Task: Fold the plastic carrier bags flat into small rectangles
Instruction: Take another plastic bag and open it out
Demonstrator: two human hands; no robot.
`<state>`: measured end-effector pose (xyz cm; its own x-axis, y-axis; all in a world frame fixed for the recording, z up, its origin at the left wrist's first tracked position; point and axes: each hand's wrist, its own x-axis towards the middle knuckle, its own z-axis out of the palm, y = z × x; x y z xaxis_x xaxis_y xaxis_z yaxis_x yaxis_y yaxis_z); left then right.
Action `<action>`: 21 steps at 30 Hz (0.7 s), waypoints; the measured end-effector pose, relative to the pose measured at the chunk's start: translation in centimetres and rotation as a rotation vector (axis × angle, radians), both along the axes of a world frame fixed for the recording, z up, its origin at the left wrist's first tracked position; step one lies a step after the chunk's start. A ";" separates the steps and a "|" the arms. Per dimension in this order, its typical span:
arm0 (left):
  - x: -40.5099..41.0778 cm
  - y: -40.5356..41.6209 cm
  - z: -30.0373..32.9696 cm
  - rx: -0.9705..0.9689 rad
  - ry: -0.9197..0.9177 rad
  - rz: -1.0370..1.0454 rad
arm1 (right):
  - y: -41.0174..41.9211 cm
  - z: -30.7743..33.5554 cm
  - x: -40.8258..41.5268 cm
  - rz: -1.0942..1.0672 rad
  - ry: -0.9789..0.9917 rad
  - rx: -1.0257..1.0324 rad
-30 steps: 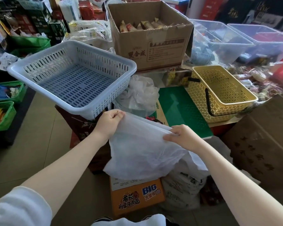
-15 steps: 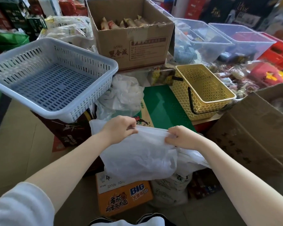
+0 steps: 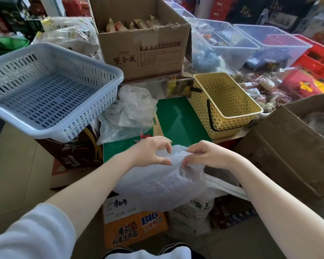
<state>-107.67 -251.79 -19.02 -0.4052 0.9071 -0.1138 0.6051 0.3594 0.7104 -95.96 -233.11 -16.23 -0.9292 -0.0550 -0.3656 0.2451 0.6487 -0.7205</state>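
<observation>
A thin white plastic carrier bag (image 3: 157,186) hangs in front of me over the near edge of a green board (image 3: 178,118). My left hand (image 3: 150,152) is at the bag's upper left edge, thumb and fingers curled round it with a small gap between them. My right hand (image 3: 209,156) pinches the bunched upper edge just to the right, and the two hands sit close together. A crumpled pile of more white bags (image 3: 127,113) lies on the board's far left, beyond my left hand.
A pale blue slatted basket (image 3: 64,136) juts out at the left. A yellow basket with a black handle (image 3: 258,110) stands right of the board. An open cardboard box (image 3: 144,55) is behind; a large brown carton (image 3: 288,152) at the right. A noodle carton (image 3: 135,228) sits below.
My hands have come closer together along the bag's upper edge, and the bag is now narrower and more bunched. The view has shifted, so everything sits further left and lower.
</observation>
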 end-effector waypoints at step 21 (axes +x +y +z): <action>3.1 5.1 1.2 0.229 -0.485 0.094 | 4.6 1.1 0.7 -0.395 0.173 -0.487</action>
<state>-104.55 -246.72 -17.77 -0.4359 0.8930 -0.1118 0.1612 0.1997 0.9665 -95.24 -228.46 -15.14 -0.9566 0.1810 -0.2283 0.2523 0.1230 -0.9598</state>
